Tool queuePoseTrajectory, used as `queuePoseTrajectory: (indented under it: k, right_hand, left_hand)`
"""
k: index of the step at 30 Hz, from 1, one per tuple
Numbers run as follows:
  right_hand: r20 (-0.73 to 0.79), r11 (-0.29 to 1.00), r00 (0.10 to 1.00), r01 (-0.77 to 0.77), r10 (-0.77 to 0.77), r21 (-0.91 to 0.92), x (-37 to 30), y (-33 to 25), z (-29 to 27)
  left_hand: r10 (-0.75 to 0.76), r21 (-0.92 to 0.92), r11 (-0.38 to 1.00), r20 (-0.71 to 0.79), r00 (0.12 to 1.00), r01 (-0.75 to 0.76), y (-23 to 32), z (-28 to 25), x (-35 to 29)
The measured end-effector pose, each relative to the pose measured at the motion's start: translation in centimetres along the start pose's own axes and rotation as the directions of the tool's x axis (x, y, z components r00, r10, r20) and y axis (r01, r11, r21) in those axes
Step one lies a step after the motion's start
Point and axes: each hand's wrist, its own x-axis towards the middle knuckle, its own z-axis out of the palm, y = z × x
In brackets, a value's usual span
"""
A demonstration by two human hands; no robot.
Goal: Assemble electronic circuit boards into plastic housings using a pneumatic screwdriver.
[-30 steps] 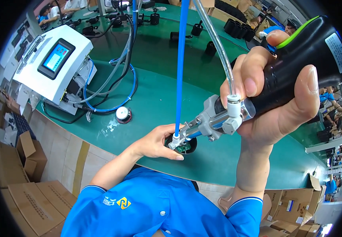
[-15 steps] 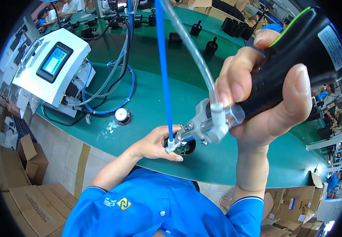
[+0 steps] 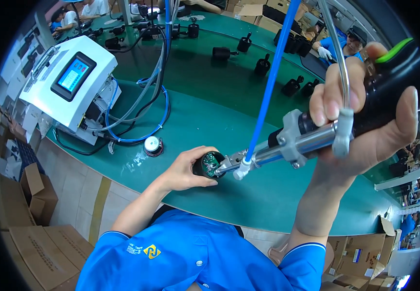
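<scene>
My left hand (image 3: 185, 170) wraps around a short black cylindrical housing (image 3: 199, 168) on the green table. A green circuit board (image 3: 210, 161) shows inside its open top. High on the right, my right hand (image 3: 362, 148) grips the black body of a powered screwdriver (image 3: 393, 80) with a lime-green edge. Its long metal nose slants down leftward, and the tip reaches the housing's opening beside the board. Whether the tip touches a screw is too small to tell. A blue hose (image 3: 272, 82) and a clear tube (image 3: 338, 46) join the nose.
A white machine (image 3: 96, 63) with a touchscreen stands on the left, coiled hoses beside it. Near it sits a small round silver part (image 3: 152, 145). Several black housings lie across the far table (image 3: 186, 68). A co-worker (image 3: 350, 43) sits at the far right. Cardboard boxes (image 3: 40, 247) fill the lower left.
My right hand and the screwdriver have swung right, so the tool leans more and the circuit board shows better. My left hand still holds the housing, shifted slightly left.
</scene>
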Motion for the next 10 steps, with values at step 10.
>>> queuePoseTrajectory:
  k: [10]
  right_hand:
    - [-0.041,0.997,0.999,-0.026,0.028,0.067,-1.3,2.3,1.7]
  left_hand:
    - [0.094,-0.071,0.993,-0.037,0.995,-0.096,0.1,0.1,-0.3]
